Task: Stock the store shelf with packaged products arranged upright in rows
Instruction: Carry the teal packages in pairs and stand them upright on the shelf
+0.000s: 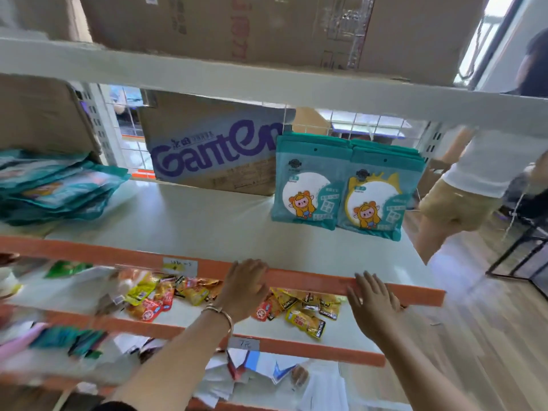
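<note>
both arms were bare along the forearm. thin metal bangles (221,314), gold-toned and loosely stacked, ringed the left wrist just behind the left grip (246,287). a sliver of dark fabric (108,407), perhaps a sleeve, showed on the upper left arm. the right grip (372,304) and its wrist were bare.

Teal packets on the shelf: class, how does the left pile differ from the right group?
The left pile lies flat, stacked loosely; the right group stands upright. The left pile is one untidy heap; the right group forms two neat rows side by side. Both are teal packets on the same shelf.
</note>
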### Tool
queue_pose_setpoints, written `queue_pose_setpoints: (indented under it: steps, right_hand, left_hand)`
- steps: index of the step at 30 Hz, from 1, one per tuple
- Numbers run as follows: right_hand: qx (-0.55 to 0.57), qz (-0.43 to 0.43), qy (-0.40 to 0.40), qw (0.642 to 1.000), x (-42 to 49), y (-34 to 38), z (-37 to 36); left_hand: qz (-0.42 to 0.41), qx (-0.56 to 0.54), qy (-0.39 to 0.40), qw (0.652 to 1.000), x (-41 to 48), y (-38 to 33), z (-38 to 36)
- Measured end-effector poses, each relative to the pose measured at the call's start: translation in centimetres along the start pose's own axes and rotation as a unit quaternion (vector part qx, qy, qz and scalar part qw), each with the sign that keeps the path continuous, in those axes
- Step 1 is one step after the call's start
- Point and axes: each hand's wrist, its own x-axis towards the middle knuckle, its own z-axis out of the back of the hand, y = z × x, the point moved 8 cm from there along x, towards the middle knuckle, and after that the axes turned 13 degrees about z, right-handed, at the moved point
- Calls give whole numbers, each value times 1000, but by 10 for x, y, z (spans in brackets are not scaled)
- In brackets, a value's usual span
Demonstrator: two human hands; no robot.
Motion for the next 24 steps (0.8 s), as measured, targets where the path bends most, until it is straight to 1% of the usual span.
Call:
queue_pose_setpoints:
  steps: [5,10,14,18,20,22,24]
  right_hand:
    - [34,12,29,999,-40,20,-6]
    - [33,48,30,998,-53,79,4]
    - [30,102,61,992,-47,149,-7]
    - [3,149,95,984,-43,233,-24]
    - [-39,214,111,970,-40,287,-32]
    - [-13,249,103,963,-34,341,-40]
    - [3,244,98,965,-28,393,-52]
  left_hand:
    - [68,2,-47,997,-59,37,24]
    - [132,30,-21,991,-110,95,65]
    - [189,-7,-35,981,-142,151,102]
    - [222,21,-36,974,-166,215,131]
    - [239,20,-52,969,-180,249,150]
    - [257,17,-64,964,-194,286,170]
    - [276,21,-76,958,-205,333,190]
